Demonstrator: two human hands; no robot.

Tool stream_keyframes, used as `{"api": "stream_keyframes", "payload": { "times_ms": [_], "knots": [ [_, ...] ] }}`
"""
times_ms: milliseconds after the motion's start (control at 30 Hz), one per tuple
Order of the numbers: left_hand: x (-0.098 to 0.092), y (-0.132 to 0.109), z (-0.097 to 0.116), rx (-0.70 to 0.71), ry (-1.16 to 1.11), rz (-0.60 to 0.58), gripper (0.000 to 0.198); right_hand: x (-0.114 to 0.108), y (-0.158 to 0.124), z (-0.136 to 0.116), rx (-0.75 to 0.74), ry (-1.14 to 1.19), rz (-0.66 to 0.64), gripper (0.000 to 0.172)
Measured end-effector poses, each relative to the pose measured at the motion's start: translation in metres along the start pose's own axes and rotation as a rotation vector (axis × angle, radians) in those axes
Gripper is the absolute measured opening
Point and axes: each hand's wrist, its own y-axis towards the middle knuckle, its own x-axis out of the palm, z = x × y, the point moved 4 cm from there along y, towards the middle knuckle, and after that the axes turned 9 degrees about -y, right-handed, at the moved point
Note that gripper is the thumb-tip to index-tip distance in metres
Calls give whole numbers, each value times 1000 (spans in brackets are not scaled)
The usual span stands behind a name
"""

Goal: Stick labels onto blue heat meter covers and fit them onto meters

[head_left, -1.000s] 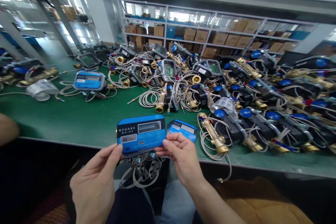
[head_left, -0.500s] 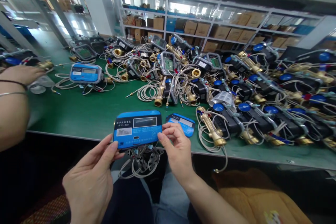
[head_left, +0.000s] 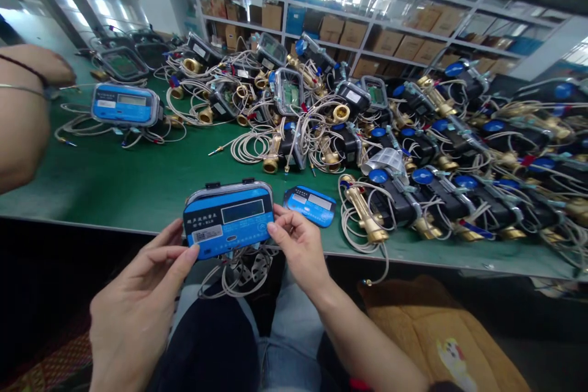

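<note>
The blue plate [head_left: 229, 225] is at the near edge of the counter [head_left: 138, 190], between your two hands, against the front of a meter with a clear rim. Your left hand [head_left: 138, 294] has its grip on the lower left corner, with the thumb in front; your right hand [head_left: 301, 248] has its grip on the right edge. Below them hangs a looped cable [head_left: 234, 288]. Another blue plate [head_left: 309, 207] lies just beside your right hand. Further away, many meters with brass pipes [head_left: 367, 214] are crowded together. At far left is another person's arm [head_left: 22, 128].
</note>
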Motion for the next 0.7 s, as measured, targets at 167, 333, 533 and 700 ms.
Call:
{"api": "stream_keyframes", "payload": {
  "times_ms": [167, 333, 533, 700],
  "knots": [
    [8, 6, 4, -36, -71, 31, 23, 3, 7, -5, -45, -48, 28, 16],
    [13, 19, 8, 30, -62, 62, 21, 8, 14, -7, -61, -47, 53, 15],
    [12, 22, -2, 66, -48, 37, 20, 8, 18, -9, -31, -98, 74, 15],
    [7, 25, -14, 30, -23, 38, 26, 8, 18, -7, -21, -115, 89, 15]
  ]
}}
